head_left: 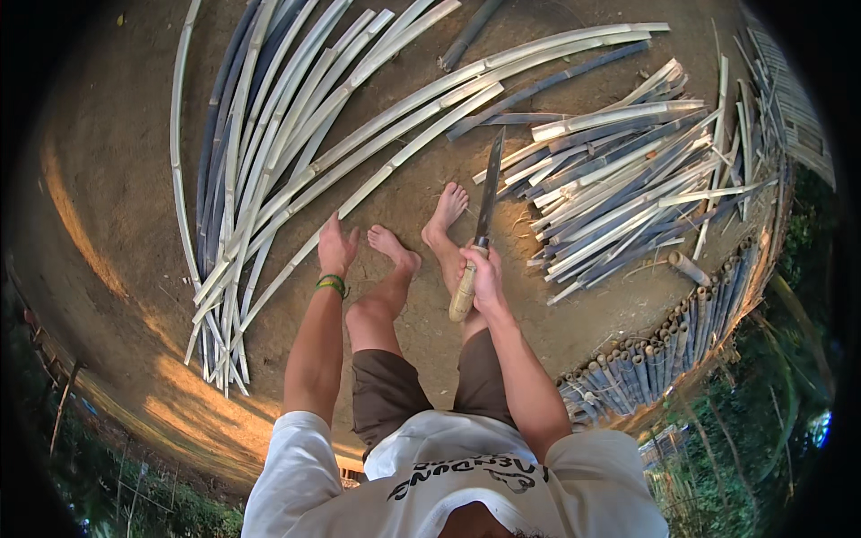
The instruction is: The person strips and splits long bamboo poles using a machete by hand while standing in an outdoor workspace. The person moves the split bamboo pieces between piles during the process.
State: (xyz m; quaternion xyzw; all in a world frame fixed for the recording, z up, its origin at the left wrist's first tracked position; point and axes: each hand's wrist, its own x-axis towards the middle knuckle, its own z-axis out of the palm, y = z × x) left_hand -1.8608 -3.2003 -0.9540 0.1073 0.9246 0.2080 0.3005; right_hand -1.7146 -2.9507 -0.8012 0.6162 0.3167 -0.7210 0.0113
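Observation:
My right hand [485, 276] is wrapped round the light wooden handle of a machete [490, 193], whose dark straight blade points away from me. It is held in front of my right knee. My left hand [333, 247], with a green band at the wrist, reaches down past my left knee. Its fingers are stretched out and the thumb stands apart. The fingertips overlap the nearest split bamboo strip [405, 158]; whether they touch it cannot be made out. This long pale strip runs slantwise from the near left to beyond my feet.
Many long bamboo strips [269, 143] fan out on the dirt ground at the left. A pile of shorter split bamboo [619, 170] lies at the right. Cut bamboo poles [641, 368] are stacked at the near right. A dark bamboo piece [468, 36] lies at the far side.

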